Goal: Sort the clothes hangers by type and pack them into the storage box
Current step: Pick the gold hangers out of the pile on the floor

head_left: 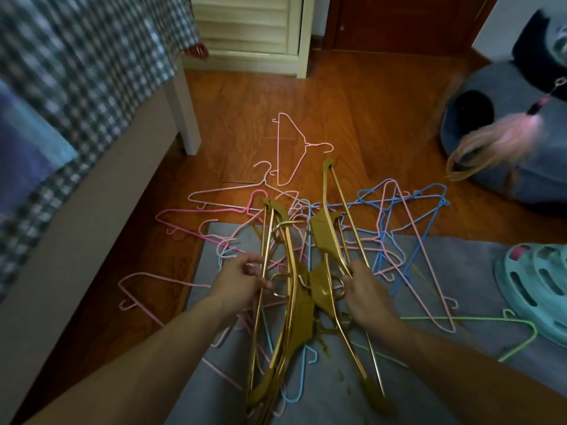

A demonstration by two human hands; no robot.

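A heap of hangers covers the floor in front of me. Several gold plastic hangers lie on top of thin wire ones. My left hand grips a bundle of gold hangers by their rods. My right hand holds the rod of another gold hanger. Pink wire hangers spread to the left and far side, blue wire hangers to the right, and a green wire hanger lies near right. No storage box is in view.
A grey rug lies under the pile on a wooden floor. A bed with a checked cover stands left. A grey pet bed and a teal plastic toy are at right, a cream cabinet behind.
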